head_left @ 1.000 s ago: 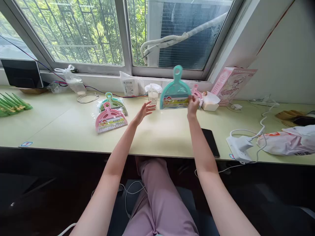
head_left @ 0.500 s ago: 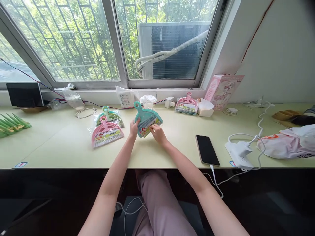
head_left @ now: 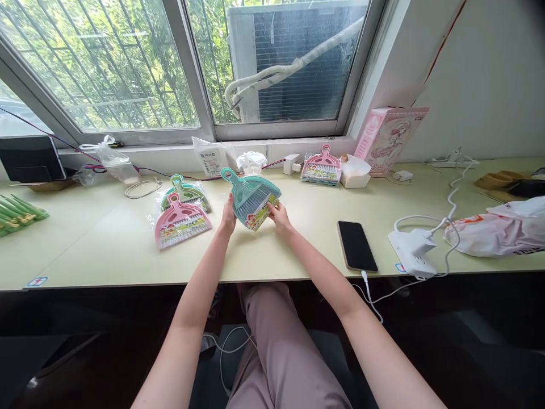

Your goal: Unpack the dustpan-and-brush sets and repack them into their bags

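Head view. A teal dustpan-and-brush set (head_left: 254, 197) is held tilted over the desktop (head_left: 110, 244), handle (head_left: 229, 175) towards 10 o'clock; whether its lower edge touches the surface cannot be told. Likely faults: a hold confined to the edges could slip, letting the set pivot and strike the covered cup (head_left: 251, 161) just beyond at 12 o'clock; a wide sweep of the right forearm (head_left: 330, 275) could snag the charging cable (head_left: 365, 279), dragging the smartphone (head_left: 357, 246) at 4 o'clock off the near edge; the pink dustpan-and-brush set (head_left: 179, 218), between 8 and 9 o'clock, might be nudged by a leftward swing. Pose: arms reaching forward and converging; left hand (head_left: 229, 216) gripping the teal edge at 8 o'clock, right hand (head_left: 279, 217) pinching the labelled side at 4 o'clock
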`<action>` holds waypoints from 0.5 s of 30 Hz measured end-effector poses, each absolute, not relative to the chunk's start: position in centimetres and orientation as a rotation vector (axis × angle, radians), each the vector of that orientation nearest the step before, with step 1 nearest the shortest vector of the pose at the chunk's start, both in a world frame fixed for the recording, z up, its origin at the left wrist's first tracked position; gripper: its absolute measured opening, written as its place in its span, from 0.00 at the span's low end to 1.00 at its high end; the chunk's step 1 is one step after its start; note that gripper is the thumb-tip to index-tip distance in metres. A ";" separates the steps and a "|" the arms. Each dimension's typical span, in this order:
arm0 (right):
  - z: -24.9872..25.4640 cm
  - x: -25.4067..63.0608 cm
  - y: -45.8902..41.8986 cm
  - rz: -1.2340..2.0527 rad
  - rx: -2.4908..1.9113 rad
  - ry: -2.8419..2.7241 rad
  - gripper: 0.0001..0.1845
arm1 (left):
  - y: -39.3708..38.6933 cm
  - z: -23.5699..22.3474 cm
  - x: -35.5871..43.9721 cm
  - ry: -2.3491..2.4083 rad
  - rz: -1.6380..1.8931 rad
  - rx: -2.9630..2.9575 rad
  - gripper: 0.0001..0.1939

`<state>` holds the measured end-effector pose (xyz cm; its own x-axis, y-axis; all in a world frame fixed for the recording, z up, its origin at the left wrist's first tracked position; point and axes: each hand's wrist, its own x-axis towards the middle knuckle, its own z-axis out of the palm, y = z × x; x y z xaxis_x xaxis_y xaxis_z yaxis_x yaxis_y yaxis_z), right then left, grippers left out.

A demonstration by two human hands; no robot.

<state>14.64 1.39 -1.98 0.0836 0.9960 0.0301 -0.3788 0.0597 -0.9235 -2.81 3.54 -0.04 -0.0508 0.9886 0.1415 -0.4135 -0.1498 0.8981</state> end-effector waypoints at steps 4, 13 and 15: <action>-1.3 14.9 0.9 1.341 -0.852 -0.973 0.14 | 3.7 0.0 -3.1 0.861 1.550 0.890 0.30; -2.0 14.8 0.9 1.311 -0.921 -0.828 0.14 | 3.7 -0.2 -2.9 0.887 1.502 0.871 0.29; -1.9 15.1 0.9 1.307 -0.948 -0.782 0.15 | 3.9 -0.1 -2.9 0.893 1.522 0.833 0.27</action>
<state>15.08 0.92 -1.92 0.1202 0.9917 -0.0448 -0.4295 0.0112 -0.9030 -2.90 3.90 -0.13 -0.1213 0.9921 0.0320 -0.4565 -0.0844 0.8857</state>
